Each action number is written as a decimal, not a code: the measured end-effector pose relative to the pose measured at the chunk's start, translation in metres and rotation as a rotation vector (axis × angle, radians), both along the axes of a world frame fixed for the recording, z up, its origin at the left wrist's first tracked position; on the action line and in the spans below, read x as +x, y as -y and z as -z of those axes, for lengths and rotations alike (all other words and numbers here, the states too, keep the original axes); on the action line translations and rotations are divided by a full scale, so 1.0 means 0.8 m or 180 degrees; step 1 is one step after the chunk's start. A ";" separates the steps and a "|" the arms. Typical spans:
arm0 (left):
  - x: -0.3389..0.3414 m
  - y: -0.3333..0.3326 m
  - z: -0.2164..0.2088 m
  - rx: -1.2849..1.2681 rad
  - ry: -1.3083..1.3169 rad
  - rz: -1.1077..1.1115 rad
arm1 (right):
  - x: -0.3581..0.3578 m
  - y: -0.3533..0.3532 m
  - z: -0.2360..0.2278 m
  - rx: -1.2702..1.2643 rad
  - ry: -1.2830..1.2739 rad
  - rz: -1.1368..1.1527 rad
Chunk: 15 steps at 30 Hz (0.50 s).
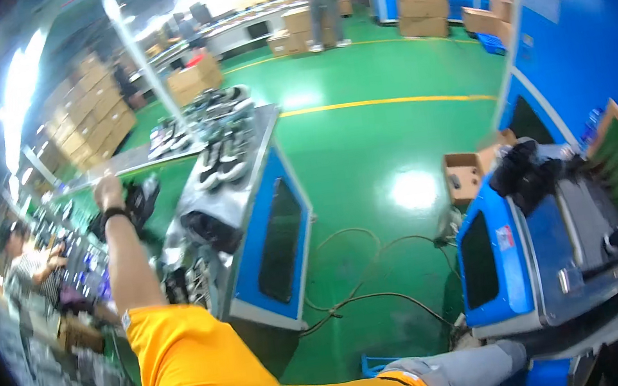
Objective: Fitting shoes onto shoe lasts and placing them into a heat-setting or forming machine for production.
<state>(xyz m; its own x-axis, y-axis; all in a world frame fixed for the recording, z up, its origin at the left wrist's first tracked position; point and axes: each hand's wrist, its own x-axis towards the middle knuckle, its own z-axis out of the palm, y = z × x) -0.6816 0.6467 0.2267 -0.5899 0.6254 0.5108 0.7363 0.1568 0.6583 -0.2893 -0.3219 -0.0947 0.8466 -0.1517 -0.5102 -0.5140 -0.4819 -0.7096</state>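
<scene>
My left hand (108, 192) reaches out at the far left, with a dark band round the wrist and an orange sleeve behind it. Motion blur smears its fingers, so whether they grip anything is unclear. Close by its right side is a crumpled black thing (143, 200); contact between the two cannot be made out. To the right of my forearm, a blue-sided metal bench (272, 238) carries dark sneakers with white soles (222, 159) and a black bundle (212, 231). My right hand is out of view.
A blue machine (495, 254) with black items (524, 175) on top stands at right. Hoses (371, 296) cross the green floor. A person in stripes (35, 267) sits at left; another (329, 0) stands far off. Cardboard boxes (423, 7) are stacked behind.
</scene>
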 end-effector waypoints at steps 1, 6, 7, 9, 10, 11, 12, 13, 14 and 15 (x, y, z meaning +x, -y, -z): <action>0.007 -0.018 -0.013 -0.0412 -0.2199 0.0140 | 0.002 0.019 0.021 0.0140 0.0146 0.0109; 0.348 0.015 0.110 0.0016 -0.1368 0.2682 | -0.069 0.092 0.092 0.0069 0.0893 0.1036; 0.435 0.061 0.111 -0.0135 -0.1103 0.3320 | -0.084 0.109 0.104 -0.0318 0.0858 0.1081; 0.583 0.212 0.089 -0.0215 -0.0920 0.4075 | -0.101 0.117 0.108 -0.0608 0.0747 0.1272; 0.652 0.269 0.095 -0.0164 -0.0947 0.4822 | -0.103 0.114 0.102 -0.0664 0.0717 0.1291; 0.716 0.328 0.102 -0.0119 -0.0966 0.5550 | -0.108 0.116 0.100 -0.0723 0.0688 0.1289; 0.771 0.389 0.112 -0.0125 -0.0991 0.6066 | -0.123 0.121 0.101 -0.0736 0.0670 0.1450; 0.817 0.452 0.118 -0.0326 -0.1061 0.6439 | -0.139 0.125 0.103 -0.0823 0.0212 0.1289; 0.859 0.504 0.129 -0.0267 -0.1267 0.6890 | -0.151 0.130 0.107 -0.0900 -0.0231 0.1111; 0.898 0.565 0.141 -0.0326 -0.1389 0.7231 | -0.171 0.134 0.127 -0.0932 -0.0237 0.1232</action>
<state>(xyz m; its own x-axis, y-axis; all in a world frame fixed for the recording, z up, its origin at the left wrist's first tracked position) 0.0367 0.1949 0.1138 0.9482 -0.0946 0.3032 -0.2465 -0.8211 0.5147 -0.4261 -0.4288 -0.1962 0.6627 -0.5940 -0.4560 -0.7389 -0.4195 -0.5274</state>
